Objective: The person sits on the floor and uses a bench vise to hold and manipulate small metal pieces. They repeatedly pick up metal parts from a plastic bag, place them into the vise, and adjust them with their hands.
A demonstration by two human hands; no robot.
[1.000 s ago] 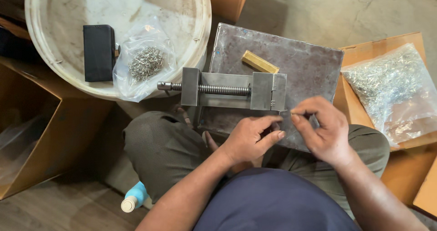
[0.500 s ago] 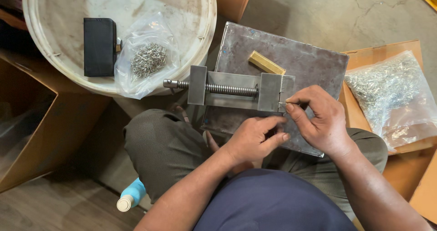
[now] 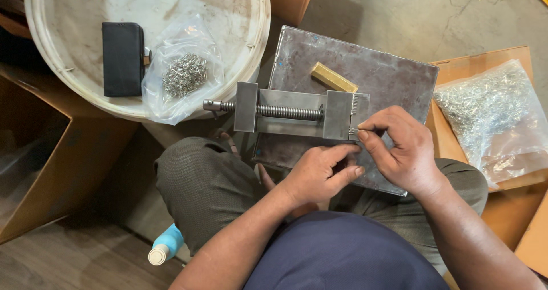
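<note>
A small steel vise [image 3: 291, 114] with a threaded screw lies on a grey metal plate [image 3: 388, 73] resting across my lap. My right hand [image 3: 399, 150] pinches a tiny metal piece [image 3: 354, 131] at the vise's toothed right jaw. Just below the vise, my left hand [image 3: 319, 173] rests on the plate's near edge with its fingers curled; I cannot see what it holds, if anything. A brass-coloured bar [image 3: 334, 77] lies on the plate behind the vise.
A white round tub [image 3: 251, 50] at the upper left holds a black case [image 3: 123, 59] and a clear bag of small metal parts [image 3: 184, 73]. Another clear bag of metal parts [image 3: 491, 119] lies on cardboard at the right. A blue-and-white bottle [image 3: 165, 247] sits by my knee.
The view has drifted slightly. My right hand has shifted left to the vise's jaw with the tiny piece. My left hand stays just below the vise.
</note>
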